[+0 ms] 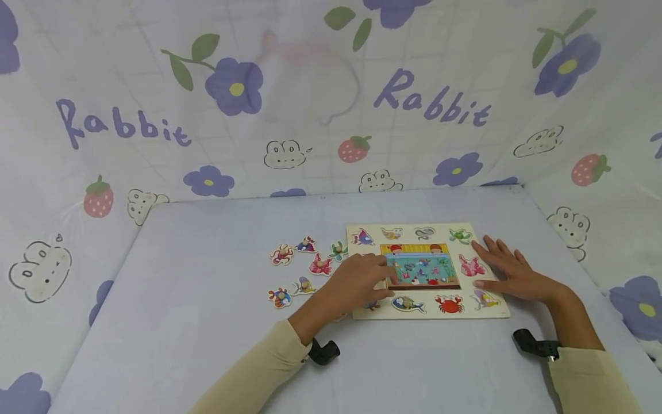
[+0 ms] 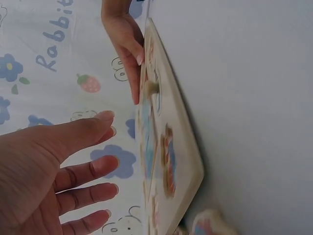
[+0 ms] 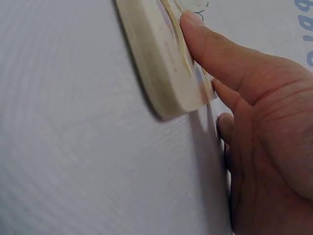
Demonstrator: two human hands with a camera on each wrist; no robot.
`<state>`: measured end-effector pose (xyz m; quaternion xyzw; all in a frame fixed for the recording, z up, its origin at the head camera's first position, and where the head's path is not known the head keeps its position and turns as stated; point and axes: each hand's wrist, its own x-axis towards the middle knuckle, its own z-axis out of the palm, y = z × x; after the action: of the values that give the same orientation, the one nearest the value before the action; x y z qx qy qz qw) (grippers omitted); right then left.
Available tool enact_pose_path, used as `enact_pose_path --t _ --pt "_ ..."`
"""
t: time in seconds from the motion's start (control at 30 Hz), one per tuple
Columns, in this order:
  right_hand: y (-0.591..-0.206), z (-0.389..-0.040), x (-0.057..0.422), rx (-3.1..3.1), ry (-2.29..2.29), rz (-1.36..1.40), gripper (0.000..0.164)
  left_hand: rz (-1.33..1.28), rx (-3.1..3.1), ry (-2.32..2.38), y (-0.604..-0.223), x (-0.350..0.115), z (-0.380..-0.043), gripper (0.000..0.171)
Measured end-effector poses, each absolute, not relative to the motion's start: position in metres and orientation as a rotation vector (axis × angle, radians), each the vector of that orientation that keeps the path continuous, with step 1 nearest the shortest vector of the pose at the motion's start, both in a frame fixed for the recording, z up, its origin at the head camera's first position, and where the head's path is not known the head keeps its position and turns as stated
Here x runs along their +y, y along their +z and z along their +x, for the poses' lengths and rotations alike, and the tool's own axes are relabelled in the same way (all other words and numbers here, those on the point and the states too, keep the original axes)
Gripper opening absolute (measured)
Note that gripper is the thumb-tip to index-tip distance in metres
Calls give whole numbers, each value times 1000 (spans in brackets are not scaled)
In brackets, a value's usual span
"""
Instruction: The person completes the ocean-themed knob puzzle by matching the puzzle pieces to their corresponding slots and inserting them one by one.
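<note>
Lying nearer the right edge of the tabletop (image 1: 170, 322) than the left, the board (image 1: 495, 311) fills my head view's working area. I judge the job barely begun: the fish (image 1: 408, 304) by the board's near edge looks seated, while most other slots look unfilled. Off the board's left edge lie the octopus (image 1: 281, 255), blue fish (image 1: 306, 245), turtle (image 1: 338, 250), starfish (image 1: 320, 264), snail (image 1: 304, 286) and orange fish (image 1: 280, 298), all left to place. My left hand (image 1: 358, 279) is over the board's left edge; my right hand (image 1: 511, 273) lies at its right edge, fingers nearly straight.

From the left wrist, I see those fingers parted and relaxed, gripping nothing. The board is just beyond their tips, with one knob (image 2: 153, 88) standing up from its face.

From the right wrist, my thumb (image 3: 205, 41) lies along the board's face near a corner; the other fingers are partly hidden. I judge that hand to be steadying, not gripping.
</note>
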<state>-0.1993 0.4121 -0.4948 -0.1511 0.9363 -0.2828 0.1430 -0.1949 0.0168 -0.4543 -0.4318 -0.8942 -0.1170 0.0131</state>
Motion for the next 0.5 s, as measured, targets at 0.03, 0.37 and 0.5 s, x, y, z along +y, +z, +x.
enact_pose_path --t 0.03,0.37,0.5 --pt "-494 -200 412 2700 -821 -438 100 -1343 -2777 -353 -452 13 -196 24" --pt "-495 -202 412 2708 -829 -446 99 -1201 -2820 -472 -447 -27 -201 23" --pt "-495 -199 412 2706 -843 -456 99 -1093 -2884 -510 -444 -45 -204 24"
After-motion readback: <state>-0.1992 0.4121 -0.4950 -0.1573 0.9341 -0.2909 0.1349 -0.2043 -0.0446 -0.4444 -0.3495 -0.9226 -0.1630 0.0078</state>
